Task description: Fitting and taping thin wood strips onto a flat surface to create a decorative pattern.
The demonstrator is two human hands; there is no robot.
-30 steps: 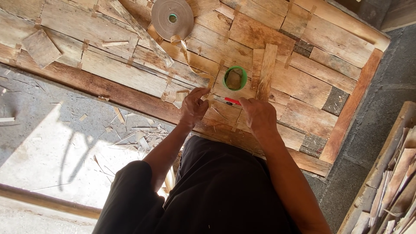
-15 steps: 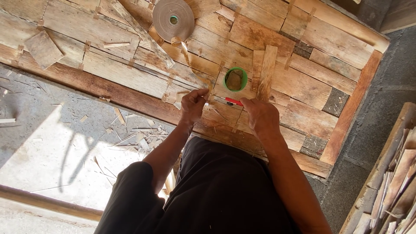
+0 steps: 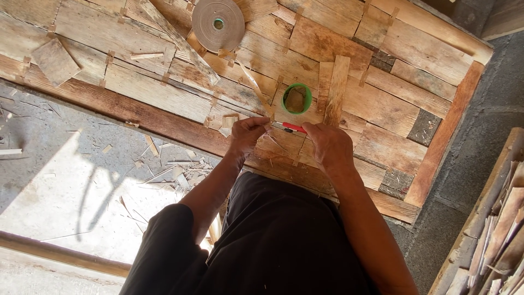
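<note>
My left hand is curled shut, pinching the low end of a thin wood strip. The strip runs up toward 11 o'clock, to the big roll of tape at the top of the board. My right hand is closed around a red cutter. The cutter pokes out to 9 o'clock, and its tip sits just beside my left fingers. A second ago my hands were lower and a bit apart. Now both have moved up and come close together, and the cutter is nearer the strip. The little green cup sits at 12 o'clock from my hands, and it has not moved. A flat wood slat stands just to the right of the cup, at 1 o'clock. Wood chips lie on the floor at 8 o'clock.
</note>
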